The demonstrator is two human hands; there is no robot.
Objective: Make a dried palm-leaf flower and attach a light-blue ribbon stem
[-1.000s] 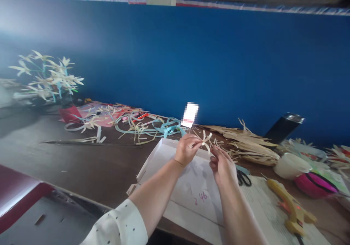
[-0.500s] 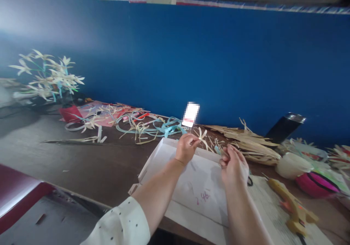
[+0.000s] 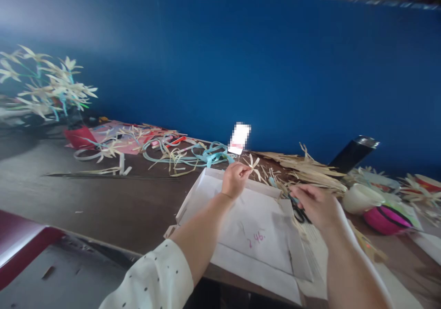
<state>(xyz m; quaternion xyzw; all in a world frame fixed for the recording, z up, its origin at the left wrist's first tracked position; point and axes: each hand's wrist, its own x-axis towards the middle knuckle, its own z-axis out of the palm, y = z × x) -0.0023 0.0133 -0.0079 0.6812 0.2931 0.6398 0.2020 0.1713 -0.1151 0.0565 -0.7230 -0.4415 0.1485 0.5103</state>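
My left hand (image 3: 235, 179) is closed in a pinch on a small cream flower (image 3: 254, 165) of thin dried strips, held above the far edge of an open white cardboard box (image 3: 237, 221). To its right, my right hand (image 3: 312, 204) hovers over the box's right side with its fingers loosely stretched out. Nothing shows in it, though its underside is hidden. Black scissors handles (image 3: 301, 215) lie just below those fingers. The yellow glue gun (image 3: 368, 244) is partly covered by my right forearm.
Dried husks (image 3: 303, 166) lie behind the box, near a dark flask (image 3: 354, 153). A white cup (image 3: 361, 198) and a pink pouch (image 3: 387, 219) stand at right. Blue ribbon (image 3: 215, 154) and strips spread leftward to a red pot (image 3: 80, 137) of cream flowers. A lit phone screen (image 3: 240, 138) stands behind.
My right hand has moved right, away from the left hand, over the scissors handles, and its fingers have loosened. My left hand still holds the flower. The view has tilted down slightly.
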